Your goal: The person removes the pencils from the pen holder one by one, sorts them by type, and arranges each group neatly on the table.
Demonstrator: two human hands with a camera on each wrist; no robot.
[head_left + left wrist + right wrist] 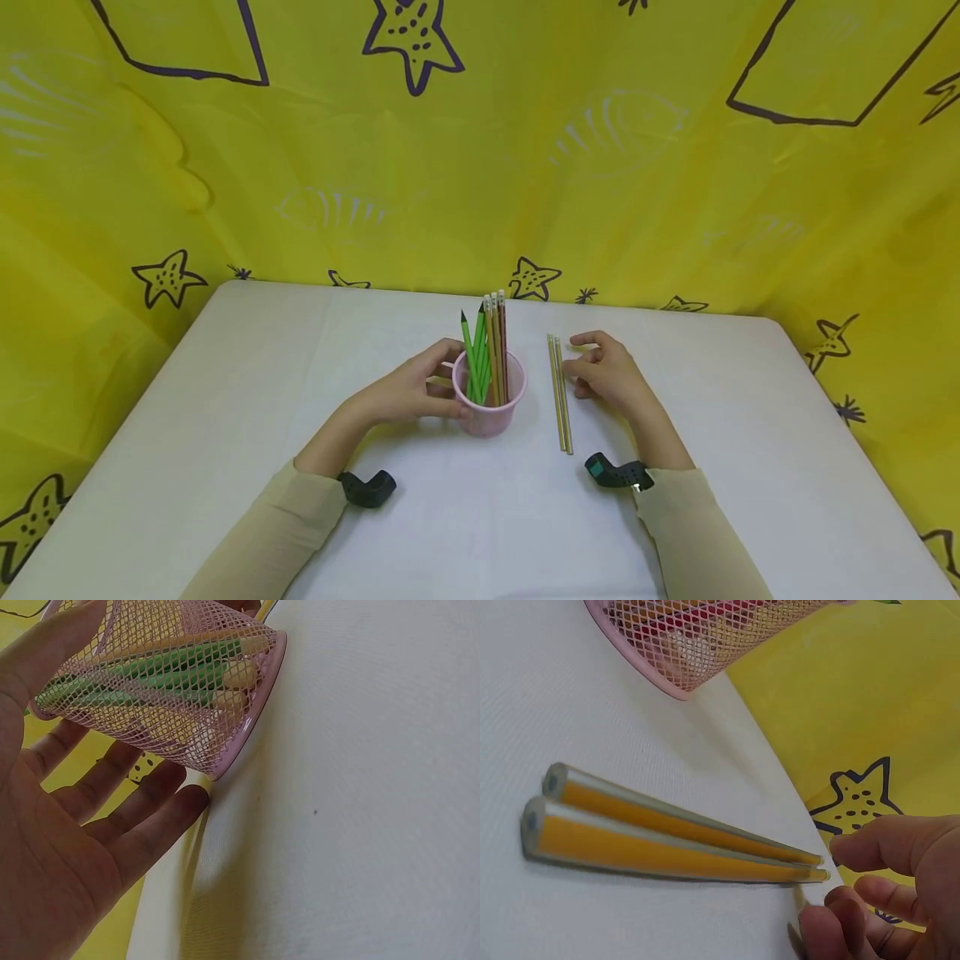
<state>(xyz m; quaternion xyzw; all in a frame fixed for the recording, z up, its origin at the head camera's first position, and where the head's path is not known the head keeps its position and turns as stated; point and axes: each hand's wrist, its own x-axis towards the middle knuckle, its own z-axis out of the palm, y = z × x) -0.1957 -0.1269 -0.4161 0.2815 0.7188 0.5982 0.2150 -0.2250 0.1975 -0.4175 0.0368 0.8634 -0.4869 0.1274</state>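
The fingers [587, 337] of the right hand [613, 379] are apart and hold nothing, poised just to the right of the pink mesh cup [487, 423]; whether a fingertip touches a pencil I cannot tell. The left hand [401, 390] grips the cup from its left side, thumb on the near wall and forefinger round the far one, the other fingers loosely spread.

Nearest of all, on the near side of the cup, come the two sleeves, the left sleeve [270, 529] and the right sleeve [701, 533], with a black wrist camera [367, 489] at the left cuff and another at the right.

Farther in, two gold pencils [630, 840] lie side by side on the tabletop [187, 433], right of the cup and between it and the right hand. The cup stands upright. Inside it, green pencils [477, 350] lean on the left with dark points up; tan pencils [493, 333] and a dark red pencil [504, 354] stand to their right, pale ends up.

Judging by this layout, the filling of the cup looks mostly done, with only the gold pair visibly left outside. Beyond the cup hangs a yellow backdrop [480, 183].
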